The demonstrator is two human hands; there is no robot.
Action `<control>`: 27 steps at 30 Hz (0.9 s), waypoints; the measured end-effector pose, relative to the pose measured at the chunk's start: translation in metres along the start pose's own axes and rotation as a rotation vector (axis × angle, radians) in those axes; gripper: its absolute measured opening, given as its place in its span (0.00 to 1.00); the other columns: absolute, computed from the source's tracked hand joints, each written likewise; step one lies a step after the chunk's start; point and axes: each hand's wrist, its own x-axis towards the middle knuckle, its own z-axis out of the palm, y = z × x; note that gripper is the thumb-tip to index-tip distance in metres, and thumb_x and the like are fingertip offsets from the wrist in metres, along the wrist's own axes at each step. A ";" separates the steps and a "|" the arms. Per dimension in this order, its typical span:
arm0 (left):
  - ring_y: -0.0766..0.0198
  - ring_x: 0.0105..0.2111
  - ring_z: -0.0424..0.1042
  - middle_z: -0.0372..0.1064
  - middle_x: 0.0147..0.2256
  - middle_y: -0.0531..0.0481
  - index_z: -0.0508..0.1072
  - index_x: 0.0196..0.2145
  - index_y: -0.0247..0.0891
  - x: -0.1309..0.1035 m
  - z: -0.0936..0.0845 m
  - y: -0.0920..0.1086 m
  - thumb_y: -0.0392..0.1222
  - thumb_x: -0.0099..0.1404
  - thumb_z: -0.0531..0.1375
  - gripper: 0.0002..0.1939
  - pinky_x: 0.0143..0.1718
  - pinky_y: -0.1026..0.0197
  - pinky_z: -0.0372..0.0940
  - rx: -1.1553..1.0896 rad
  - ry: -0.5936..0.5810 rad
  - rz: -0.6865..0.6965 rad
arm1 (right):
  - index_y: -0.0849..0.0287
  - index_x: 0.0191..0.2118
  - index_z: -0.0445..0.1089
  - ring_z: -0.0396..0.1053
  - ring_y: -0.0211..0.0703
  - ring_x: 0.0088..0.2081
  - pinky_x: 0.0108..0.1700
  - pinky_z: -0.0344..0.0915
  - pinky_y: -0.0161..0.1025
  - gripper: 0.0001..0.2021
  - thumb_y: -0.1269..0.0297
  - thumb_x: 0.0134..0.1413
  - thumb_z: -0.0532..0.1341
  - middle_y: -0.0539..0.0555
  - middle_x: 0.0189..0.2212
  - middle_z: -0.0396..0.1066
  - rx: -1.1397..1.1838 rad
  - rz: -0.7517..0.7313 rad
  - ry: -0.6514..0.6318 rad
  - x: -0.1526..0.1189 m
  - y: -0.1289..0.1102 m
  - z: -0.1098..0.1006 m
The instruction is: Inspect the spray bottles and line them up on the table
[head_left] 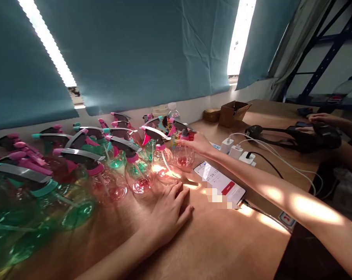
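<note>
My left hand [173, 208] lies on the wooden table [222, 241] with its fingers apart and nothing in them, just in front of a pink-collared spray bottle [163, 160]. Farther back, my right hand [195, 142] is wrapped round the neck of another clear pinkish spray bottle [184, 158], which stands upright at the right end of the group. Several more spray bottles with pink or teal collars and grey-black heads fill the left side. A phone [219, 182] showing a running timer lies under my right forearm.
White charger plugs [236, 151] with cables sit right of the phone. Behind them are an open cardboard box [233, 113] and a black strapped device [298, 138]. Another person's hand [324, 118] is at the far right. A blue curtain [135, 50] hangs behind the table.
</note>
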 end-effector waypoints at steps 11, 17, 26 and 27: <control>0.46 0.60 0.59 0.61 0.59 0.37 0.66 0.57 0.36 0.007 -0.005 0.002 0.45 0.70 0.56 0.20 0.58 0.42 0.59 -0.043 0.008 0.038 | 0.58 0.28 0.74 0.72 0.46 0.34 0.39 0.63 0.41 0.12 0.54 0.50 0.66 0.52 0.29 0.77 -0.092 0.002 -0.064 -0.004 -0.014 -0.004; 0.46 0.59 0.60 0.61 0.59 0.38 0.65 0.57 0.38 0.008 -0.007 0.002 0.45 0.70 0.56 0.20 0.57 0.42 0.60 -0.058 0.005 0.043 | 0.57 0.31 0.73 0.73 0.50 0.38 0.45 0.66 0.46 0.17 0.49 0.42 0.69 0.54 0.33 0.78 -0.080 0.000 -0.045 -0.004 -0.009 -0.002; 0.46 0.61 0.58 0.57 0.62 0.37 0.62 0.60 0.36 -0.017 -0.010 0.001 0.46 0.71 0.55 0.23 0.58 0.42 0.58 -0.052 -0.024 0.029 | 0.55 0.44 0.61 0.71 0.50 0.51 0.55 0.66 0.52 0.24 0.50 0.45 0.68 0.61 0.49 0.71 0.103 0.013 0.266 -0.064 -0.002 -0.010; 0.47 0.60 0.59 0.59 0.61 0.37 0.63 0.59 0.36 -0.024 -0.013 0.000 0.46 0.70 0.56 0.23 0.59 0.43 0.58 -0.053 -0.027 0.031 | 0.54 0.42 0.59 0.70 0.49 0.51 0.55 0.65 0.52 0.22 0.49 0.47 0.67 0.59 0.48 0.70 0.132 -0.005 0.337 -0.074 -0.004 -0.010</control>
